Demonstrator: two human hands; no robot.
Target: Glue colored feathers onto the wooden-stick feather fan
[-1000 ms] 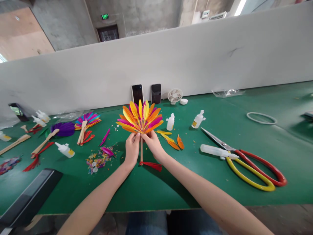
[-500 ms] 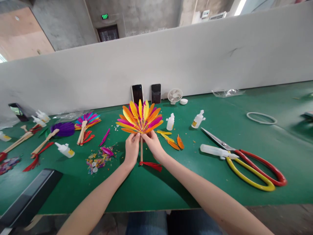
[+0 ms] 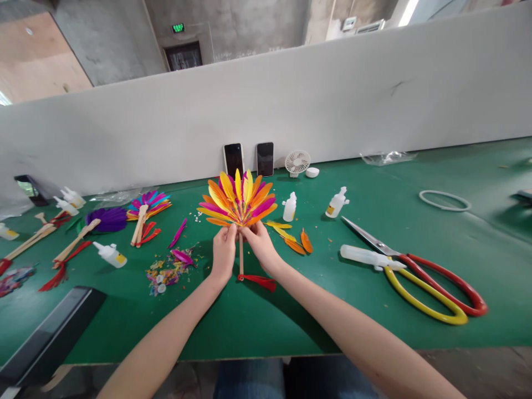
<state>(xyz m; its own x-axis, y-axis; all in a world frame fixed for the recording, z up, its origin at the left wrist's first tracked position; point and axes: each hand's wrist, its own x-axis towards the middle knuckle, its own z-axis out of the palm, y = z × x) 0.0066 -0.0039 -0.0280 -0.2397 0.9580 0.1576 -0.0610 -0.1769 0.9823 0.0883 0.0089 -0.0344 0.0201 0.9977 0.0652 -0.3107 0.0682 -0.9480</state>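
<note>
On the table [image 3: 374,332], your left hand [image 3: 223,256] and right hand [image 3: 261,246] flank the base of the feather fan [image 3: 238,202], its stick pointing to 6 o'clock. Scissors [image 3: 419,277] lie at 3 o'clock with a glue bottle [image 3: 366,256] touching them. Two phones [image 3: 249,159] lean on the partition [image 3: 332,105] at 12 o'clock; finished fans [image 3: 124,217] sit at 9 o'clock.

We note feather fan [image 3: 238,202]: soft matt plumes, pale wooden stick. Beside fan, table [image 3: 374,310]: matt green felt-like cloth. Right of fan, scissors [image 3: 415,271]: bright metal blades, glossy plastic-coated handles; glue bottles [image 3: 290,206]: smooth white plastic.
</note>
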